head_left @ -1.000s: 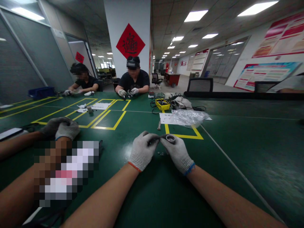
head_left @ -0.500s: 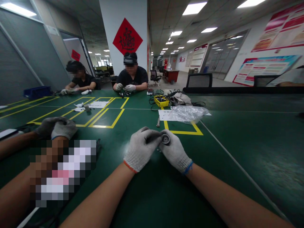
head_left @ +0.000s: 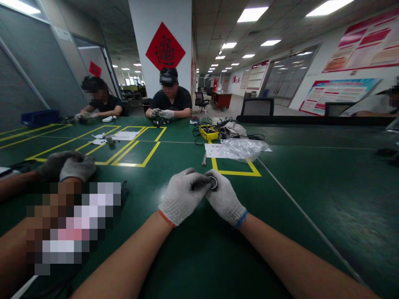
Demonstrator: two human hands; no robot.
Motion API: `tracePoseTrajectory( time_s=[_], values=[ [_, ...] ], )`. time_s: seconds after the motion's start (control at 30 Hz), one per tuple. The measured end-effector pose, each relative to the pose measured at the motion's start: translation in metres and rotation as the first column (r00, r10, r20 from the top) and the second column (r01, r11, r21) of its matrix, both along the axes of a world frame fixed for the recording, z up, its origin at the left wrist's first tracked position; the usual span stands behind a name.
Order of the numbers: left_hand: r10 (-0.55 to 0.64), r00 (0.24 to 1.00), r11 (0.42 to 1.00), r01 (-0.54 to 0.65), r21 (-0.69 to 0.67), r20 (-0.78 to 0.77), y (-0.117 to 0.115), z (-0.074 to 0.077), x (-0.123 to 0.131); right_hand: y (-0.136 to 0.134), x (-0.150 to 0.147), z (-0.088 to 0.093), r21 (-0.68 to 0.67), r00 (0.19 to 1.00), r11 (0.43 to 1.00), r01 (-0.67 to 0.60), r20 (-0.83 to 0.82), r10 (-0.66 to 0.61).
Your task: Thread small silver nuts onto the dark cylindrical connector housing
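Note:
A small round metal part [head_left: 213, 182] with a pale rim and a dark inside is gripped in my right hand [head_left: 225, 198], which wears a white knit glove with a blue cuff. My left hand [head_left: 182, 195], in a similar glove with an orange cuff, is closed, its thumb and fingertips pinched together at the part's left edge. Whether those fingertips hold something small of their own I cannot make out. Both hands meet just above the green tabletop [head_left: 193, 257]. Beyond them lies a short metal cylinder-like piece [head_left: 204, 160].
A clear plastic bag [head_left: 243, 148] lies over white paper [head_left: 213, 150]. Behind it are a yellow bin [head_left: 208, 133] and tangled cables. At left, a co-worker's gloved hands [head_left: 76, 166] rest near a blurred-out object [head_left: 84, 220]. Two people [head_left: 170, 99] sit across the table.
My left fingertips have come over the left part of the round piece, covering more of it. The whole view has shifted slightly, so things appear further left.

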State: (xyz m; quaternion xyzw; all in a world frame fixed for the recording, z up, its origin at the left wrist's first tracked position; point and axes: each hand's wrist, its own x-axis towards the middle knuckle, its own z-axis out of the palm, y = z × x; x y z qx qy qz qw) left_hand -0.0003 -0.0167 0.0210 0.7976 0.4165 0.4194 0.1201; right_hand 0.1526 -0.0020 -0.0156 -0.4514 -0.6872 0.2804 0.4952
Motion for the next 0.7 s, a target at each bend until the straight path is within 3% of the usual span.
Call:
tracePoseTrajectory(
  time_s=[0.4, 0.6, 0.7],
  values=[
    [0.003, 1.000, 0.995, -0.005, -0.098, -0.016, -0.005, 0.008, 0.007, 0.000, 0.000, -0.002, 0.042, 0.999, 0.999, -0.033, 0.044, 0.031],
    [0.015, 0.982, 0.994, 0.006, -0.108, 0.188, -0.002, 0.012, 0.000, 0.000, -0.001, -0.001, 0.031, 1.000, 0.999, -0.012, -0.015, 0.013],
    [-0.003, 0.987, 0.998, 0.012, -0.057, 0.159, -0.002, 0.015, -0.004, -0.001, -0.001, -0.001, 0.034, 1.000, 0.999, -0.012, -0.014, 0.013]
  ],
)
